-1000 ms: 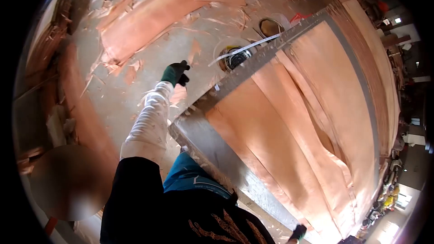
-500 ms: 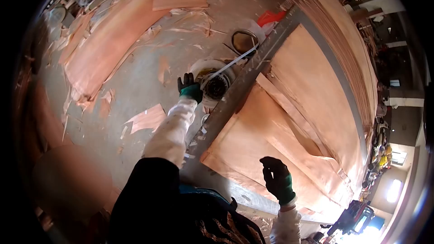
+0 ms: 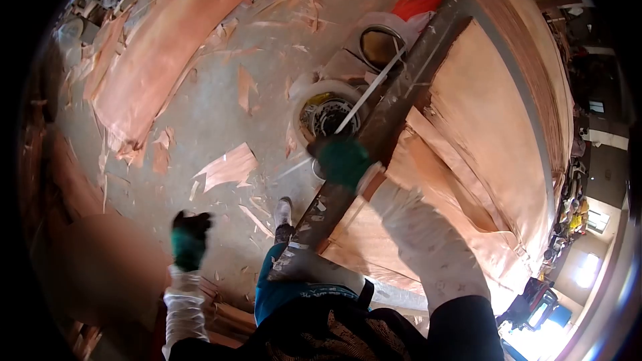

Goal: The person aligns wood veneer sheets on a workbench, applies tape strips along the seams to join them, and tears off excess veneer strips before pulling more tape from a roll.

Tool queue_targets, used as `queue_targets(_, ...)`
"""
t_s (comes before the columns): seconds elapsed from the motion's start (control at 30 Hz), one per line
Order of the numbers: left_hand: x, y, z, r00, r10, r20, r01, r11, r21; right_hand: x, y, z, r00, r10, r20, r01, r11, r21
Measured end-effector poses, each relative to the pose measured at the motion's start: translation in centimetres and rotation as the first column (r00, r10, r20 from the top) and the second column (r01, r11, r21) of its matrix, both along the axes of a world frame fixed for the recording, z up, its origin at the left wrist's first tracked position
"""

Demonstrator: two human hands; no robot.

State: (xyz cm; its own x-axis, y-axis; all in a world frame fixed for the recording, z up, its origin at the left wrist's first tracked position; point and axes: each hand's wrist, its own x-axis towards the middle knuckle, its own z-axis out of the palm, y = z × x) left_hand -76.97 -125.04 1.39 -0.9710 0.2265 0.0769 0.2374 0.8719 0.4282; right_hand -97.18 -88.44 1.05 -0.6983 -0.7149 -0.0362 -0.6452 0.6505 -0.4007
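Observation:
My left hand [image 3: 190, 239], in a green and black glove, is over the littered floor at the lower left, its fingers loosely bent and slightly apart with nothing in them. My right hand [image 3: 342, 162], gloved alike, reaches across the table edge just below a round bucket [image 3: 300, 117]. Motion smears its fingers, and their grip cannot be made out. A long pale strip [image 3: 374, 87] slants over the bucket down to this hand, and a thin pale length shows beyond it. Thin wood sheets [image 3: 495, 113] lie overlapped on the table [image 3: 418, 77].
Another round container [image 3: 381, 48] and a red bag [image 3: 416, 5] are beside the table's far edge. Long veneer sheets [image 3: 160, 53] and torn scraps [image 3: 229, 166] lie on the floor. A shoe [image 3: 283, 211] shows by the table corner. Stacked sheets [image 3: 521, 33] stand beyond the table.
My left hand has moved back from the bucket to the lower left. My right hand has come from over the sheets up and left to the strip. The view has shifted.

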Motion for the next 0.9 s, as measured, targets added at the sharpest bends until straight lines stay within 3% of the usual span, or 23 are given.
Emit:
queue_targets(0.07,5.5,-8.6,-2.4,0.928,0.34,0.152,-0.295,0.92,-0.258,-2.7,2.5,0.5,0.944,0.093,-0.316,0.03,0.931,0.363)
queue_targets(0.1,9.0,-14.2,-4.4,0.804,0.506,0.313,-0.346,0.826,-0.446,-5.1,3.6,0.1,0.998,-0.05,-0.047,0.06,0.962,0.265)
queue_targets(0.13,11.5,-17.5,-5.8,0.623,0.663,0.414,-0.335,0.705,-0.625,-6.1,4.3,-0.1,0.998,-0.047,-0.04,0.056,0.955,0.29)
queue_targets(0.2,12.4,-17.2,-6.7,0.486,0.832,0.266,-0.093,0.352,-0.931,-7.3,5.2,-0.4,0.998,-0.054,-0.032,0.061,0.938,0.34)
queue_targets(0.23,6.9,-16.4,-7.2,0.05,0.908,0.416,0.056,0.413,-0.909,-7.5,5.1,-0.3,0.995,-0.058,-0.076,0.079,0.941,0.328)
queue_targets(0.27,5.1,-15.9,-8.1,0.285,0.821,0.494,-0.016,0.52,-0.854,-7.4,4.7,-0.1,0.991,-0.057,-0.117,0.092,0.943,0.321)
queue_targets(0.3,4.6,-16.5,-11.9,0.627,0.681,0.378,-0.199,0.609,-0.767,-7.2,4.0,0.2,0.985,-0.055,-0.161,0.104,0.945,0.312)
queue_targets(0.33,-0.8,-12.3,-11.1,0.799,0.512,0.314,-0.237,0.75,-0.618,-7.1,3.3,0.5,0.977,-0.057,-0.207,0.119,0.946,0.3)
queue_targets(0.37,-5.6,-7.8,-10.3,0.932,0.321,0.167,-0.199,0.84,-0.504,-7.0,2.9,0.9,0.972,-0.073,-0.222,0.126,0.963,0.238)
queue_targets(0.43,-15.0,2.1,-4.2,0.997,0.068,0.03,-0.062,0.984,-0.164,-7.3,2.5,1.2,0.957,-0.047,-0.285,0.109,0.972,0.208)
queue_targets(0.47,-18.4,5.4,-2.1,0.999,-0.023,-0.047,0.024,0.999,0.031,-7.6,2.4,1.2,0.948,-0.036,-0.316,0.101,0.976,0.194)
queue_targets(0.5,-21.5,6.3,-1.6,0.986,-0.142,0.082,0.128,0.98,0.15,-8.1,2.8,0.1,0.946,-0.111,-0.304,0.146,0.985,0.094)
queue_targets(0.53,-23.7,7.0,-1.5,0.942,-0.273,0.196,0.214,0.937,0.275,-8.9,2.4,1.2,0.951,-0.17,-0.259,0.229,0.949,0.217)
queue_targets(0.57,-24.4,8.6,-3.5,0.958,-0.1,0.267,-0.129,0.682,0.72,-9.7,2.1,2.2,0.946,-0.237,-0.22,0.302,0.892,0.337)
queue_targets(0.6,-26.4,7.8,-2.4,0.992,-0.095,0.078,0.045,0.872,0.487,-10.4,1.9,2.9,0.935,-0.305,-0.183,0.356,0.818,0.453)
queue_targets(0.63,-27.5,6.4,-3.8,0.999,-0.007,0.052,-0.014,0.92,0.393,-11.1,2.7,3.0,0.918,-0.355,-0.178,0.396,0.842,0.366)
queue_targets(0.7,-27.9,1.1,-6.7,0.986,0.151,0.076,-0.165,0.959,0.23,-12.4,4.8,3.0,0.876,-0.457,-0.156,0.48,0.859,0.177)
queue_targets(0.73,-27.7,-1.8,-7.9,0.965,0.225,0.136,-0.246,0.956,0.158,-12.6,4.8,2.7,0.909,-0.391,-0.144,0.416,0.871,0.262)
queue_targets(0.77,-25.6,-7.7,-12.6,0.95,0.302,0.083,-0.302,0.953,-0.019,-12.6,4.6,2.3,0.937,-0.326,-0.126,0.349,0.871,0.345)
queue_targets(0.8,-23.5,-13.4,-17.2,0.928,0.371,0.026,-0.358,0.912,-0.201,-12.4,4.2,1.8,0.961,-0.26,-0.099,0.277,0.861,0.427)
queue_targets(0.83,-21.5,-18.8,-21.4,0.903,0.429,-0.029,-0.409,0.836,-0.367,-11.1,3.8,0.5,0.97,-0.031,-0.242,0.148,0.865,0.48)
queue_targets(0.87,-19.9,-19.8,-20.0,0.721,0.617,0.316,-0.62,0.778,-0.105,-9.9,2.7,0.0,0.984,-0.116,-0.135,0.157,0.925,0.346)
queue_targets(0.9,-18.2,-20.7,-18.5,0.359,0.668,0.652,-0.929,0.326,0.179,-8.9,1.5,-0.5,0.984,-0.18,-0.012,0.178,0.963,0.204)
